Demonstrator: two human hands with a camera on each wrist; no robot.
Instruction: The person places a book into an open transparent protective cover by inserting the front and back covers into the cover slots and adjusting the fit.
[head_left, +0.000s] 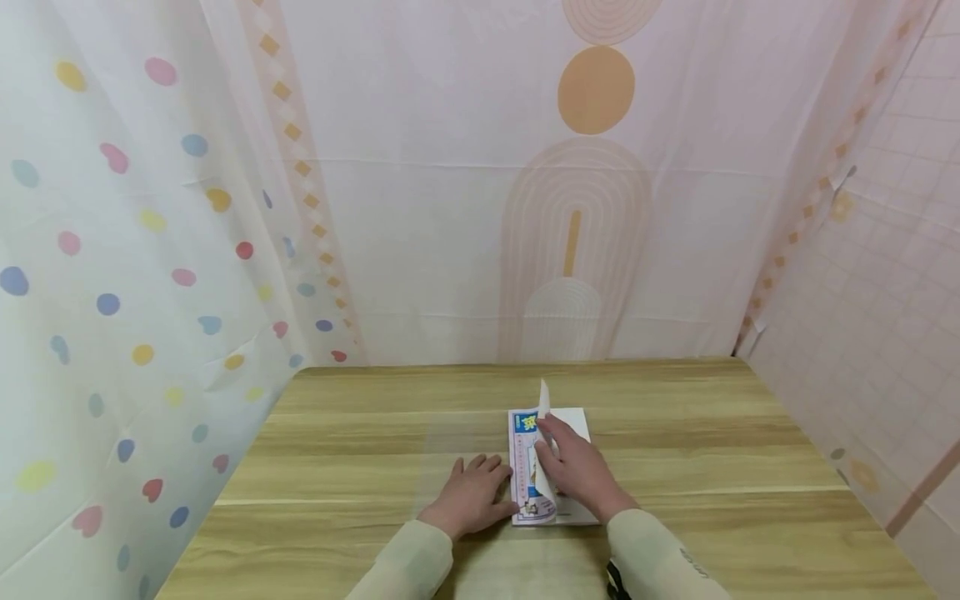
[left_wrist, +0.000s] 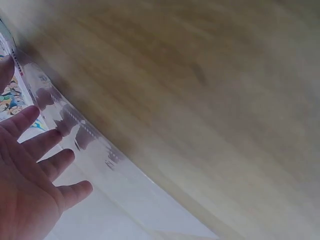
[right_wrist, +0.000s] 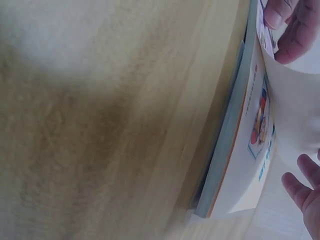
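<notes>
Right hand (head_left: 577, 471): we logged its fingers (head_left: 550, 427) spread over the booklet (head_left: 534, 467), pinching one raised page (head_left: 543, 400) that stood up at the twelve o'clock end. Left hand (head_left: 472, 493): we noted its fingers (head_left: 491, 465) straight and relaxed, flat on the table, tips touching the booklet's nine o'clock edge, grasping nothing. Booklet: we recorded it lying on the wooden table (head_left: 360, 442), near the six o'clock edge, colourful cover uppermost, white sheets showing at three o'clock. Surround: we listed a dotted curtain (head_left: 112, 275) at nine o'clock and a pink arched backdrop (head_left: 577, 208) at twelve o'clock.
</notes>
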